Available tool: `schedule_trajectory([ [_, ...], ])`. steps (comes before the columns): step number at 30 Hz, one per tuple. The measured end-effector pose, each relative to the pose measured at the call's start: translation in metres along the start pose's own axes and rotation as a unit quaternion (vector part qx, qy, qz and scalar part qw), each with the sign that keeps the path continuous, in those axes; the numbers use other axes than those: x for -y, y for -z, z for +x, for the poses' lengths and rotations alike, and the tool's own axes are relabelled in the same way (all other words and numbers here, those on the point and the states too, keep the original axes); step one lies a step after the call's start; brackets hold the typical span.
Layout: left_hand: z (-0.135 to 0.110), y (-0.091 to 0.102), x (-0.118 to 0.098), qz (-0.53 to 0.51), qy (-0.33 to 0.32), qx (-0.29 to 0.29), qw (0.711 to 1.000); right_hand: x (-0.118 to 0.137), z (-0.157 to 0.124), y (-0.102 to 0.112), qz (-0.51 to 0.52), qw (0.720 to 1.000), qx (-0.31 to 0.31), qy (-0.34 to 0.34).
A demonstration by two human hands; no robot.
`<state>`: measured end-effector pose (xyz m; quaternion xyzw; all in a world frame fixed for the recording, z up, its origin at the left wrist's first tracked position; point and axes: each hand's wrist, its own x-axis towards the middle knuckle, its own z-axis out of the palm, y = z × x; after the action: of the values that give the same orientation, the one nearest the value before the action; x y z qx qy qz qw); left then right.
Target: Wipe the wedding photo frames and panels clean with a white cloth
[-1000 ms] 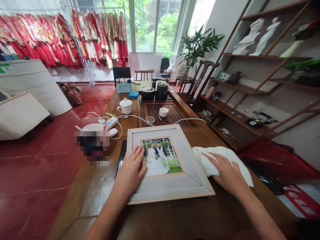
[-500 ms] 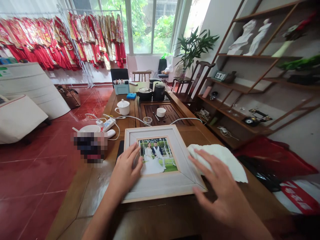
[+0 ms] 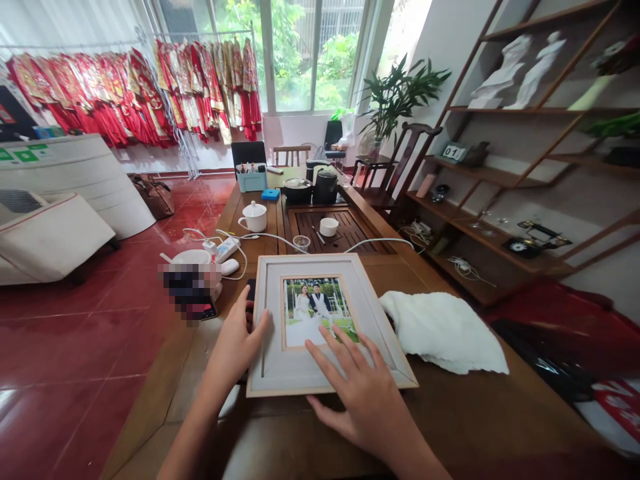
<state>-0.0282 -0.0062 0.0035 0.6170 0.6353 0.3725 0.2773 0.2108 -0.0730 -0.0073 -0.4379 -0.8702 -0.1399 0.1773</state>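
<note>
A picture frame (image 3: pixel 294 369) with a pale, wide border and light wood edges lies face up on the wooden table, a wedding photo (image 3: pixel 313 308) in its middle. My left hand (image 3: pixel 239 339) grips the frame's left side, thumb on top of the border and fingers down along the outer edge. Over the lower right part of the frame, my right hand (image 3: pixel 361 380) is spread, fingertips on or just above the photo and its thumb by the front edge. To the right of the frame lies a crumpled white cloth (image 3: pixel 447 331), apart from both hands.
Beyond the frame are a tea tray (image 3: pixel 350 230) with a white cup (image 3: pixel 329 227), a lidded mug (image 3: pixel 255 217) and a black kettle (image 3: pixel 325 185). A power strip (image 3: pixel 229 249) with cables and a blurred-out object (image 3: pixel 190 292) sit left. Shelves (image 3: pixel 500 180) stand right.
My right hand has moved left from beside the cloth onto the frame's lower right. My left hand has shifted from the photo's edge out to the frame's left side. The view has turned slightly left.
</note>
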Motion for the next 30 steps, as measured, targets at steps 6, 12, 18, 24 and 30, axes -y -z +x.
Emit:
schedule_trajectory([
  [6,0.013,0.007,-0.002,-0.075,0.022,0.066,0.995,-0.002,0.002,-0.007,-0.002,1.0,0.005,0.021],
  [12,0.02,0.006,-0.003,-0.198,0.069,0.094,0.973,-0.004,0.002,-0.006,-0.009,1.0,0.001,0.029],
  [18,0.016,-0.004,0.001,-0.291,0.124,0.091,0.944,-0.003,0.001,-0.009,-0.008,0.999,-0.012,0.03],
  [24,0.011,-0.01,0.001,-0.342,0.135,0.067,0.927,-0.002,-0.002,-0.017,0.015,0.998,-0.054,0.01],
  [30,0.006,-0.003,-0.012,-0.435,0.122,0.065,0.89,-0.002,0.001,-0.003,-0.009,0.998,-0.066,0.016],
])
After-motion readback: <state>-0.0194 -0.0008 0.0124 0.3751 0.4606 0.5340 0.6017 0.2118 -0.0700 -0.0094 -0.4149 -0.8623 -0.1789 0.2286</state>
